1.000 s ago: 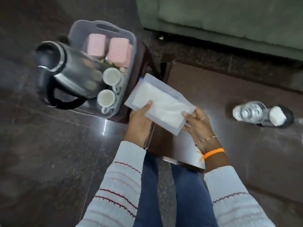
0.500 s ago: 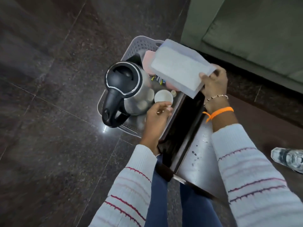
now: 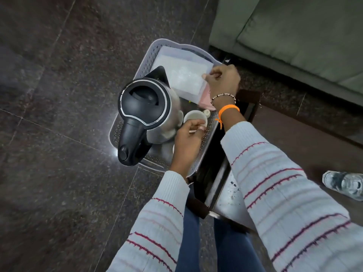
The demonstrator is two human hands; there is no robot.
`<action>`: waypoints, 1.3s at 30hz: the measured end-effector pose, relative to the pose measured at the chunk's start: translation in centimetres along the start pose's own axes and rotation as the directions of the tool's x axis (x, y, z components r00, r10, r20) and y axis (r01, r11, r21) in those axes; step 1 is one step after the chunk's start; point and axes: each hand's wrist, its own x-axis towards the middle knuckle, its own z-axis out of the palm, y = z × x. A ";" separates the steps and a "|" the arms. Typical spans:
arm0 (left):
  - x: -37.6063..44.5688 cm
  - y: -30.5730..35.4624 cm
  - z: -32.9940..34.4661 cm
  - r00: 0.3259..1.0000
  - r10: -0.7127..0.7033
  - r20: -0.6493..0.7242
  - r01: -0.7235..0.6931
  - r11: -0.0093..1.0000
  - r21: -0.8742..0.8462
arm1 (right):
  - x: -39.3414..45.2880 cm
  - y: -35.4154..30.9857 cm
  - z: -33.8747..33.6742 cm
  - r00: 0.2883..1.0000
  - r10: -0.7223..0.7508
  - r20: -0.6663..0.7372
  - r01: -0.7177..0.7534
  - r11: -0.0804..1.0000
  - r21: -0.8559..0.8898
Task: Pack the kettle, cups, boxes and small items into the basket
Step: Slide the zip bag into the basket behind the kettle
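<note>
The right hand (image 3: 223, 80) pinched the near corner of the clear packet (image 3: 181, 75), which lay flat across the basket's (image 3: 155, 50) far end. The left hand's fingers (image 3: 198, 124) curled on a cup (image 3: 194, 116), seemingly gripping its rim.

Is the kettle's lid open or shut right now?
Shut. The kettle stands upright in the basket, and its black lid sits flat inside the silver rim, with no gap showing.
</note>
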 end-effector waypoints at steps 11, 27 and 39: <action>-0.9 0.1 1.6 0.999 0.019 -0.041 -0.019 1.000 -0.007 | -5.3 3.7 -4.5 0.951 0.237 0.198 -0.301 0.854 0.424; -14.1 -9.4 18.9 0.974 -0.045 0.221 -0.018 0.960 0.278 | -18.4 26.9 -24.4 0.847 0.524 0.091 -0.498 0.721 0.482; -21.7 -15.6 39.0 0.946 -0.151 0.287 0.006 0.893 0.450 | -19.3 43.5 -39.6 0.804 0.594 0.006 -0.534 0.718 0.447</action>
